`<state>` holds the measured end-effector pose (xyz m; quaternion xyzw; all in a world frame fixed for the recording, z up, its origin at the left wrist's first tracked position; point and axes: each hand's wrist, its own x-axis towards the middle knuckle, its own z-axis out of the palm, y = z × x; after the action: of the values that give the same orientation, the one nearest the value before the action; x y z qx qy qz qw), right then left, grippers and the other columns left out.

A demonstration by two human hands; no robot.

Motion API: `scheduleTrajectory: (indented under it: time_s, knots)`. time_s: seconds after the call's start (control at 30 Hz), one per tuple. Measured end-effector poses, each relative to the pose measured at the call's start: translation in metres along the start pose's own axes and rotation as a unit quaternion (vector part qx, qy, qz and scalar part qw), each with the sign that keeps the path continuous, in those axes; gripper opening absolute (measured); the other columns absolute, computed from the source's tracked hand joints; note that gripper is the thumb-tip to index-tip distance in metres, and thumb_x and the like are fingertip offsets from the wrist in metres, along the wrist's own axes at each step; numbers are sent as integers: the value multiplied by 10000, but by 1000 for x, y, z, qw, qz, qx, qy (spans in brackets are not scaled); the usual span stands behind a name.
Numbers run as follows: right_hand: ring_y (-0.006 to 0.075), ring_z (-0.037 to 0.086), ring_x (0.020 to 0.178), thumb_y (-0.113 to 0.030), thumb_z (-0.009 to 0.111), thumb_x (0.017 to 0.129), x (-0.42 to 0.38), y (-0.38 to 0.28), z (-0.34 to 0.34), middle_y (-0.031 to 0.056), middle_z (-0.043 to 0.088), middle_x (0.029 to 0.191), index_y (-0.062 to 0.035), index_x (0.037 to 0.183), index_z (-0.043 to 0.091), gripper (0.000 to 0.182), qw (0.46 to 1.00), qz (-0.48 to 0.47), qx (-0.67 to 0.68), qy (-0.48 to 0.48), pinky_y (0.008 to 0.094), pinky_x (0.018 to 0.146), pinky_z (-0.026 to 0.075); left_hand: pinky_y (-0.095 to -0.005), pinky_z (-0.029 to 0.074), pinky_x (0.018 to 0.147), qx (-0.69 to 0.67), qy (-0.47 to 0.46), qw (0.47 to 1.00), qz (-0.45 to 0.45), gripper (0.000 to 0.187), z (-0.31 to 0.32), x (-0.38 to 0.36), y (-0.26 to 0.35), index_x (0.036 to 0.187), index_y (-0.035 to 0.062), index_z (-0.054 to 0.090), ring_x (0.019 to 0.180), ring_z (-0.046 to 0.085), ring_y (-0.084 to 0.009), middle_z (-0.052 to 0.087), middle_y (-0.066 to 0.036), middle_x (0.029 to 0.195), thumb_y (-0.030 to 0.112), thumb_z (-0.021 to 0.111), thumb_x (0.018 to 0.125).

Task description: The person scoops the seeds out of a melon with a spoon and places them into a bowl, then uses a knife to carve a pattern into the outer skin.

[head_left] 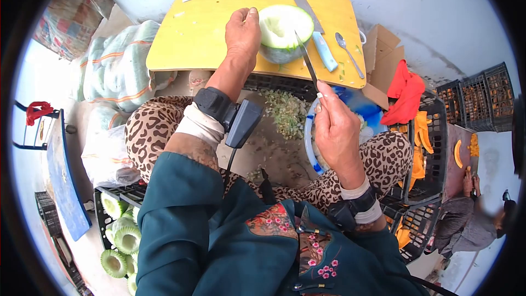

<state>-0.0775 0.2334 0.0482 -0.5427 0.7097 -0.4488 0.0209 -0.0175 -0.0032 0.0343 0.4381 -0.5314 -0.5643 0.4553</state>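
A halved green melon (282, 30) rests cut side up near the front edge of a yellow board (197, 38). My left hand (243, 35) presses against its left side and steadies it. My right hand (335, 129) grips the handle of a thin knife (306, 57), whose blade points up and touches the melon's rim. A blue-handled cleaver (315, 27) and a metal spoon (348, 53) lie on the board just right of the melon.
Green peel scraps (285, 111) lie below the board, beside a blue and white bowl (310, 142). Peeled melon rings (123, 235) fill a black crate at lower left. Orange slices (419, 142) sit in crates at right, where another person (466, 219) works. A red cloth (405, 90) hangs nearby.
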Motion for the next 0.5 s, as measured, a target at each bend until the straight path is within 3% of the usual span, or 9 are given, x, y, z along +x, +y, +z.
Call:
scheduleTrajectory:
  time_s: [0.5]
  knots:
    - [387,614,810,56,528,847,5,-23,-11,229,611,893,18,1274,536,428,996,23,-74,-48,433,712,490,-384,449,968,14,0,998,60,446,14,3,-32,1271,10,558,1092,609,-332,632,-240,1163,302,534,935]
